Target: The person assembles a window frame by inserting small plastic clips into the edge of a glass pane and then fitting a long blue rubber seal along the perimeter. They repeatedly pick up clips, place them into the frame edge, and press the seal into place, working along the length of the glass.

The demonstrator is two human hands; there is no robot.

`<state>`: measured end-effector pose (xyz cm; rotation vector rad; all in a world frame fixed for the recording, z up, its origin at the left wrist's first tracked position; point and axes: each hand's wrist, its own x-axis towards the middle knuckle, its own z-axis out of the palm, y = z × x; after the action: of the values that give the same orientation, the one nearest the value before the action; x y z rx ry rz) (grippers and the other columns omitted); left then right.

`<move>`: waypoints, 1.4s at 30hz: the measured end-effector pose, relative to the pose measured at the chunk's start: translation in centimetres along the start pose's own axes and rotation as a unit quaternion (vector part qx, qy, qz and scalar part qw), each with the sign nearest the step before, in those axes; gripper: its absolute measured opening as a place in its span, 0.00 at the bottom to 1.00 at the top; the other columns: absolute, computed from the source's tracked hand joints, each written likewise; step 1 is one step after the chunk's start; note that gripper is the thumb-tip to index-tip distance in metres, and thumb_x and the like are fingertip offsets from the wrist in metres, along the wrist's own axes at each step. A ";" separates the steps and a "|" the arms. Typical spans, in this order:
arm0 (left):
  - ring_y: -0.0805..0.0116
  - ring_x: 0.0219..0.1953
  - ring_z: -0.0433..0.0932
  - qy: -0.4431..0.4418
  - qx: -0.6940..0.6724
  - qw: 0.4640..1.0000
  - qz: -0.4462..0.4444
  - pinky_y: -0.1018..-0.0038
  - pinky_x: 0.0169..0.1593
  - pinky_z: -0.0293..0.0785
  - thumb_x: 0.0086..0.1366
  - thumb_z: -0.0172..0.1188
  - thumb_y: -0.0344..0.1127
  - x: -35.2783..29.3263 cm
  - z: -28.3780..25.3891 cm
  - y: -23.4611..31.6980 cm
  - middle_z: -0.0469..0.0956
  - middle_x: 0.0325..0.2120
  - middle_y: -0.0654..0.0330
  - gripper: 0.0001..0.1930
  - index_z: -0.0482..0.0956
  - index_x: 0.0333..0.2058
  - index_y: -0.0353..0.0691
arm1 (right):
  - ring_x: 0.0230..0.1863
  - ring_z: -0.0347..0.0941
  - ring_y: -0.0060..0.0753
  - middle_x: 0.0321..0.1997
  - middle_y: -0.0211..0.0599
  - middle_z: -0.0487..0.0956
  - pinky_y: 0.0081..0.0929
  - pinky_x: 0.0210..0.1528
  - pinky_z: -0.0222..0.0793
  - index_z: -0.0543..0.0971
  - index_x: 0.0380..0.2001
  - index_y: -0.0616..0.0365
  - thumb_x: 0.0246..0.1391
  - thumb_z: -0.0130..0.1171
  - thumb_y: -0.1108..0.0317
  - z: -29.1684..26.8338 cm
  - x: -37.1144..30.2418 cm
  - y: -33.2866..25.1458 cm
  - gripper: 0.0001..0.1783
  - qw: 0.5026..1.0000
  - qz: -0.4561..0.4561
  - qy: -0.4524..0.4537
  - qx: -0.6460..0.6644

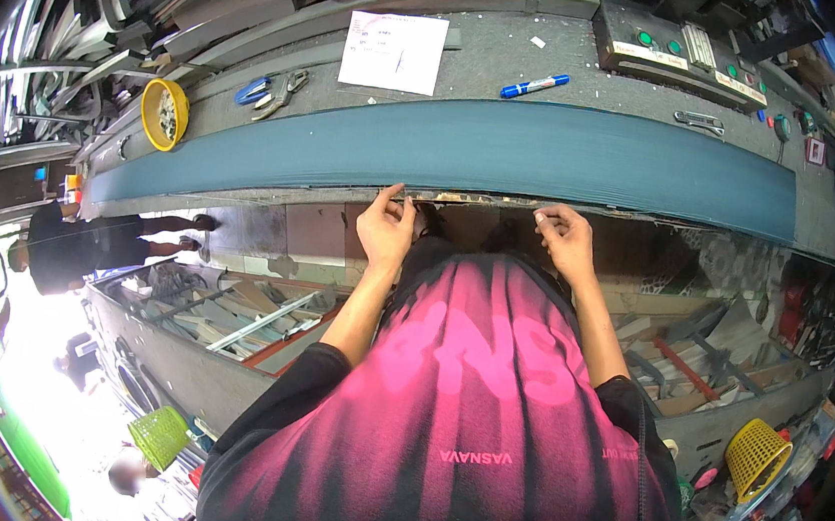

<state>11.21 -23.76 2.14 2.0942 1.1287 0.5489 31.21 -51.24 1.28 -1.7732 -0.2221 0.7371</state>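
A long blue-grey strip (469, 145) lies flat along the bench, its near side close to the worn bench edge. Over that edge, left of the middle, is my left hand (385, 229), thumb and forefinger bent toward each other at the strip's near side. My right hand (568, 243) hovers by the same edge farther right, fingers curled in a pinch. Anything between the fingertips of either hand is too small to make out. Beyond the strip lie a white paper sheet (393, 52) with print and a blue marker (535, 86).
Blue-handled pliers (254, 91), locking pliers (280, 97), a yellow bowl (179, 115) and a wrench (699, 122) rest on the bench. A control box (678, 60) stands far right. Scrap bins (196, 365) flank me behind. Another person (87, 247) stands at the left.
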 end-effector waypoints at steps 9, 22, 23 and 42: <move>0.61 0.23 0.83 0.015 0.103 0.976 0.192 0.64 0.30 0.79 0.67 0.75 0.34 0.0 -0.3 -1.8 0.83 0.23 0.60 0.17 0.92 0.55 0.44 | 0.34 0.81 0.18 0.33 0.31 0.88 0.23 0.38 0.76 0.89 0.45 0.65 0.71 0.70 0.66 0.3 0.5 -0.2 0.11 0.999 -0.025 -0.021 -0.028; 0.56 0.22 0.84 -0.033 0.164 0.973 0.158 0.59 0.29 0.79 0.64 0.74 0.39 1.3 0.7 -1.9 0.81 0.19 0.59 0.16 0.89 0.50 0.45 | 0.28 0.78 0.15 0.32 0.30 0.89 0.23 0.32 0.75 0.90 0.44 0.62 0.71 0.72 0.67 0.8 0.7 1.5 0.09 1.000 0.003 -0.028 0.000; 0.54 0.22 0.84 -0.037 0.160 0.974 0.156 0.57 0.29 0.79 0.64 0.74 0.39 1.5 0.8 -1.9 0.81 0.18 0.59 0.15 0.88 0.49 0.46 | 0.28 0.79 0.15 0.33 0.29 0.89 0.23 0.33 0.76 0.90 0.45 0.61 0.71 0.71 0.67 0.9 0.7 1.6 0.09 0.999 0.005 -0.033 -0.011; 0.52 0.23 0.84 -0.071 0.144 0.979 0.123 0.56 0.30 0.78 0.69 0.71 0.37 1.5 0.3 -1.2 0.80 0.18 0.58 0.11 0.85 0.48 0.46 | 0.41 0.88 0.62 0.37 0.49 0.89 0.59 0.43 0.83 0.87 0.52 0.51 0.68 0.60 0.64 8.7 5.0 -5.2 0.14 0.831 -0.313 -0.199 -0.416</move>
<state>11.51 -22.14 1.12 2.5014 0.9169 0.3565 31.19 -40.03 2.84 -2.1133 -1.5294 0.5304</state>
